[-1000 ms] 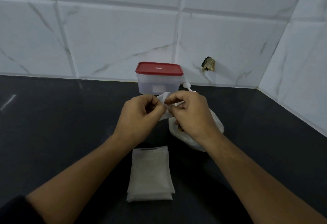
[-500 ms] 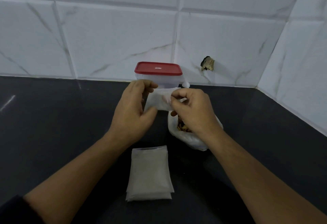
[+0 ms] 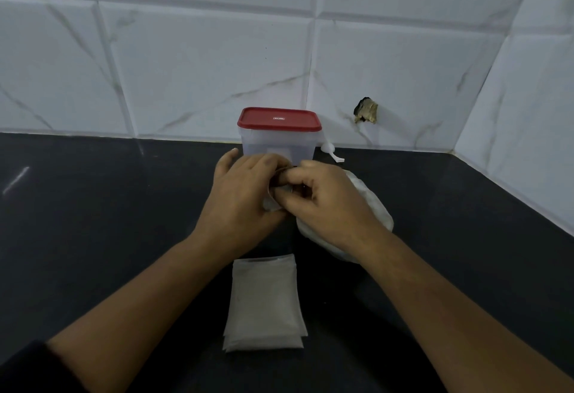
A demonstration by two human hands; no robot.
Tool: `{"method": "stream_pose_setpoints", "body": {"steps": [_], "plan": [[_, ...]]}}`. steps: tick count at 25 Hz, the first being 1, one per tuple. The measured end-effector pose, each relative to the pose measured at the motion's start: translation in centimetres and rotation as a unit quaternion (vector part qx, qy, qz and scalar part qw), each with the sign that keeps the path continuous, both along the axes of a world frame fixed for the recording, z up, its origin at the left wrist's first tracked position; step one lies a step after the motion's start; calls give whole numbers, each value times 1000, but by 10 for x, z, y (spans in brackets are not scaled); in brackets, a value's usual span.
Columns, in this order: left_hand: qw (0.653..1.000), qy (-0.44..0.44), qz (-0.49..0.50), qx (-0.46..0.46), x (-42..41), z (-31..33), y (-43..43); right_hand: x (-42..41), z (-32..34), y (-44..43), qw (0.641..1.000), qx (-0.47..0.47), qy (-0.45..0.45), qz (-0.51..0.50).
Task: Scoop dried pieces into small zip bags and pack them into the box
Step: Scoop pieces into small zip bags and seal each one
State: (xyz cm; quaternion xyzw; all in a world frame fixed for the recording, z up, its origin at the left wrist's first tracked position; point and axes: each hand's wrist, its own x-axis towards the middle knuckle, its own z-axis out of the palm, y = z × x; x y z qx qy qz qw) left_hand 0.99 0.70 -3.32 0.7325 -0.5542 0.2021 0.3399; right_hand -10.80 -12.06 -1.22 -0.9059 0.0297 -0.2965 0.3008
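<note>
Half a second ago the small zip bag [image 3: 269, 204] was spread flat. Now the left hand [image 3: 245, 194] and right hand [image 3: 326, 203] have closed in, fingers of both pinching its mouth, just in front of the lidded box [image 3: 279, 144]. Probably prying it open; no scooping yet.

Left hand [image 3: 243, 195] and right hand [image 3: 327, 206] mostly hide the zip bag [image 3: 269, 204].
</note>
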Motion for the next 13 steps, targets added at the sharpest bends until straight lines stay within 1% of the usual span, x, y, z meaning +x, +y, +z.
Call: {"method": "stream_pose_setpoints", "body": {"steps": [2, 4, 7, 9, 11, 13], "plan": [[999, 45, 3, -6, 3, 0, -1, -1, 3, -3, 1000, -10, -5, -2], [995, 102, -18, -12, 6, 1, -1, -1, 4, -5, 1000, -15, -1, 4], [985, 162, -42, -34, 6, 1, 0, -4, 6, -5, 999, -34, 7, 13], [977, 202, -52, -44, 3, 1, 1, -6, 7, -6, 998, -52, 26, 9], [974, 214, -59, -40, 2, 1, 2, -6, 7, -7, 996, -74, 58, -3], [972, 222, -67, -42, 2, 0, 1, -6, 9, -9, 997, -60, 46, 3]]}}
